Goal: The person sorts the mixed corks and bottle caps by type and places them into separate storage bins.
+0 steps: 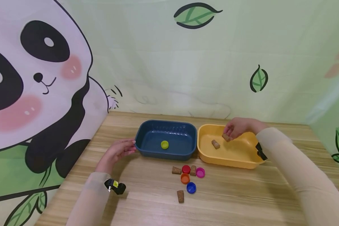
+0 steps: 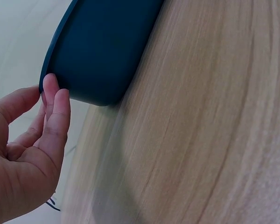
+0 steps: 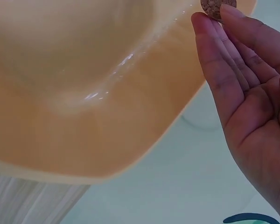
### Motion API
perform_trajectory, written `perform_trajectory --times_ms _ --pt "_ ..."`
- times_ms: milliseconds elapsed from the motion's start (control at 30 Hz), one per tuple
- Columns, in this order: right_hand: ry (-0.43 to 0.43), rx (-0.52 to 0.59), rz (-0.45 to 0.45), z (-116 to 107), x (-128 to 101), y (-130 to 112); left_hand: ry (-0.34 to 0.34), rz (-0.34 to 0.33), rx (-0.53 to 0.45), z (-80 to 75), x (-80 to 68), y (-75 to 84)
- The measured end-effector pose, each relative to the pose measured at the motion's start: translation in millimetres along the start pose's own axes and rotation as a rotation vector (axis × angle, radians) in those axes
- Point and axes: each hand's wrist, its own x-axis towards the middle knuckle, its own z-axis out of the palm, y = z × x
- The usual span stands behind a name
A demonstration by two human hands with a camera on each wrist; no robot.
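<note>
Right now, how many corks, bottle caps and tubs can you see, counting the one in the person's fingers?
Corks: 5, with one pinched in the right hand, one lying in the yellow tub, three on the table.
Bottle caps: 5, with a yellow-green cap in the blue tub, and red, orange, pink and blue ones on the table.
Tubs: 2.
Total: 12.

— What's on the wooden table (image 1: 243, 201) in front of the bins?

— A small cluster: a red cap (image 1: 186, 169), an orange cap (image 1: 185, 178), a blue cap (image 1: 191, 187) and a pink cap (image 1: 200, 172). Three loose corks sit among them, one (image 1: 176, 170) left of the red cap, one (image 1: 193, 170) between red and pink, one (image 1: 180, 196) nearest the viewer.

— And behind?

— A backdrop with a cartoon panda (image 1: 31, 81) and green leaves (image 1: 196, 15).
</note>
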Motion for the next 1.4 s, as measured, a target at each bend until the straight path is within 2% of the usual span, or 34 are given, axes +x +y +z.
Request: perform_trajectory --times_ms 267,500,833,1400 --pt "-0.029 0.001 0.024 6.1 10.5 7.4 -0.008 0.006 -0.003 0.1 -0.9 0.1" --pt "-0.044 -0.045 0.049 9.6 13.9 6.6 0.0 0.001 0.003 -0.8 2.1 -0.4" --pt "-0.062 -0.03 0.066 13.0 17.1 4.9 0.009 -0.007 0.006 -1.0 3.3 0.1" --pt "-0.071 0.021 0.028 25.2 29.5 14.4 0.002 -0.012 0.004 -2.2 2.9 -0.7"
